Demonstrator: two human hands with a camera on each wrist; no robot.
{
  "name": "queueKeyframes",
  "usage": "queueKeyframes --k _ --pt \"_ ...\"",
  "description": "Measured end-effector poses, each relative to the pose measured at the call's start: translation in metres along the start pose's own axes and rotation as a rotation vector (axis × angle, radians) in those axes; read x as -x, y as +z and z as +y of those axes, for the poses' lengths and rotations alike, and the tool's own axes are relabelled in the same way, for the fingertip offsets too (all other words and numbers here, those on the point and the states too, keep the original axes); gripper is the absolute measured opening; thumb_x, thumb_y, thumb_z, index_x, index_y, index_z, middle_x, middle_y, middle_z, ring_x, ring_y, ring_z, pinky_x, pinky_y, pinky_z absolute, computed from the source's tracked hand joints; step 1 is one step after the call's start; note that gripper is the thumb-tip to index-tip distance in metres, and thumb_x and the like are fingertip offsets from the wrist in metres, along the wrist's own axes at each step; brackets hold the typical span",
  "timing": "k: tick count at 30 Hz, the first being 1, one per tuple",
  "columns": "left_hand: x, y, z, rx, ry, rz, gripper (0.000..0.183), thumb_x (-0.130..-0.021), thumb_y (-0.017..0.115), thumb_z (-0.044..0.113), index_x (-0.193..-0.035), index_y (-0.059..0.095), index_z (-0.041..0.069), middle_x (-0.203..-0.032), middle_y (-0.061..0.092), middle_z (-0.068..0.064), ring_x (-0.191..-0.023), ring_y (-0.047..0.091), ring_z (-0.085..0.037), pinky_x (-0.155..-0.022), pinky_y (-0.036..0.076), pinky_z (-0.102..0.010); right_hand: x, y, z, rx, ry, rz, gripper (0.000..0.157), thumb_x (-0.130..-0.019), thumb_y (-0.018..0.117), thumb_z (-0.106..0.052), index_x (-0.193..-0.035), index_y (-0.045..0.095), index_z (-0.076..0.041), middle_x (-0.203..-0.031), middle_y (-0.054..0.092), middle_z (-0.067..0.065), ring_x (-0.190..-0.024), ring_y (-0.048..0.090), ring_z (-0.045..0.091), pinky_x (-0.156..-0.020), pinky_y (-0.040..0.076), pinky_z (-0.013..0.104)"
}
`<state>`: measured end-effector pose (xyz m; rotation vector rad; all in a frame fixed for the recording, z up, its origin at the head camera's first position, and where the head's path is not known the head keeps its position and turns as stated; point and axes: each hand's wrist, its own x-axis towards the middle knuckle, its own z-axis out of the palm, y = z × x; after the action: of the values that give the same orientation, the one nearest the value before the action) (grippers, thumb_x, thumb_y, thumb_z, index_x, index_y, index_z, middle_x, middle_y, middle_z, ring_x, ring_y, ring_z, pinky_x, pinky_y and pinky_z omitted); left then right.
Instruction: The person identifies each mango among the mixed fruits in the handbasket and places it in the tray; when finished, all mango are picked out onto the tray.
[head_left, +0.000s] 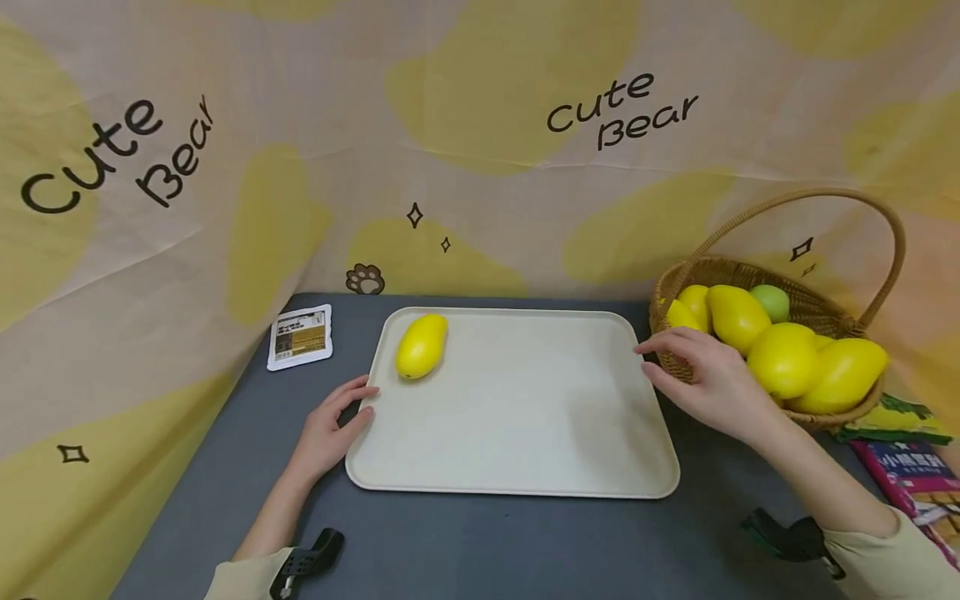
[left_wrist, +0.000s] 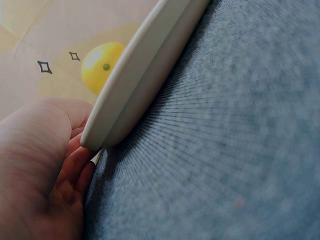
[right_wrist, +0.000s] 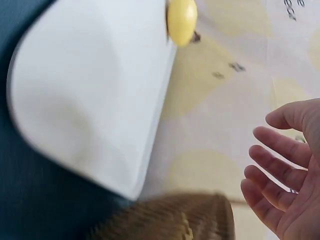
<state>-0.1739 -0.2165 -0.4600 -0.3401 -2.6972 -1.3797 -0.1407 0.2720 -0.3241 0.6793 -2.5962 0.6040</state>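
Observation:
A yellow mango [head_left: 422, 346] lies near the far left corner of a cream tray [head_left: 517, 400]. My left hand [head_left: 327, 433] holds the tray's left edge; in the left wrist view its thumb lies over the rim and fingers curl below it. My right hand [head_left: 708, 375] hovers with nothing in it between the tray's right side and a wicker basket [head_left: 795, 287]. Its fingers are loosely bent and apart in the right wrist view. Several yellow mangoes [head_left: 783, 360] and a green round fruit [head_left: 771, 302] fill the basket, partly hidden by that hand.
A small white-edged packet [head_left: 300, 337] lies left of the tray. Snack bags, one purple [head_left: 911, 475] and one yellow-green [head_left: 896, 419], lie by the basket on the right. The basket's tall handle [head_left: 847, 193] arches up before a printed cloth backdrop [head_left: 480, 167].

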Motion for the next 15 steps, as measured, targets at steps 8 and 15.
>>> queueKeyframes --k 8,15 --pt "0.000 0.000 0.000 -0.003 -0.006 -0.003 0.031 -0.095 0.062 0.011 -0.126 0.064 0.005 -0.144 0.048 -0.014 -0.135 0.039 -0.035 -0.109 0.028 -0.057 0.018 -0.055 0.045 0.099 0.186 -0.063 0.039 -0.082 0.078 -0.018 -0.116 0.066 -0.005 -0.116 0.062 0.022 -0.104 0.052 0.040 -0.081 0.040 0.053" --pt "0.001 -0.001 0.001 0.005 0.002 0.008 0.030 -0.095 0.063 0.012 -0.124 0.065 0.007 -0.143 0.049 -0.013 -0.135 0.040 -0.034 -0.108 0.029 -0.056 0.024 -0.077 0.082 0.212 0.326 -0.205 0.079 -0.079 0.080 -0.039 -0.132 0.048 0.010 -0.127 0.047 0.040 -0.112 0.039 0.057 -0.089 0.031 0.069"
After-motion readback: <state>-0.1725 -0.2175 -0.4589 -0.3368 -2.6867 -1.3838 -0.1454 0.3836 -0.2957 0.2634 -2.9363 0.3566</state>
